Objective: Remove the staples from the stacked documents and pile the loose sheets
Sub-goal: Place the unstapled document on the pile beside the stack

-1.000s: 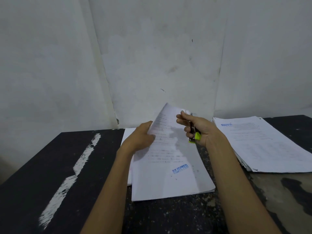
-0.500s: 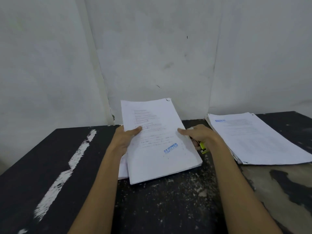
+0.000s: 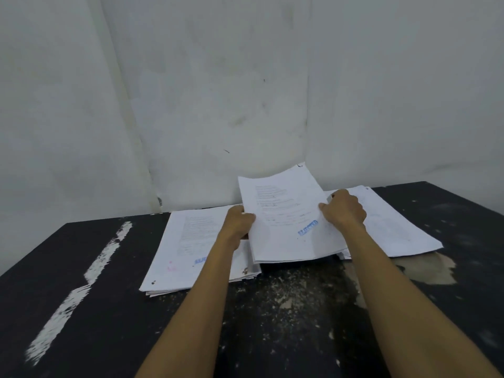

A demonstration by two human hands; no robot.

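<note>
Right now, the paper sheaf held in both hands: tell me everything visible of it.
The sheaf is several white printed sheets, slightly bowed, held off the table with its far end raised. The top page shows text lines, a blue stamp toward the near right, and a small dark mark at the far right corner. The left hand grips its left edge, the right hand its right edge.

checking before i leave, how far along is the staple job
Looks done: the fanned left pile. In hand: left hand and right hand grip one set, lifted between the piles; whether it is unstapled can't be told. Left: the right pile, likely still stapled.
</note>
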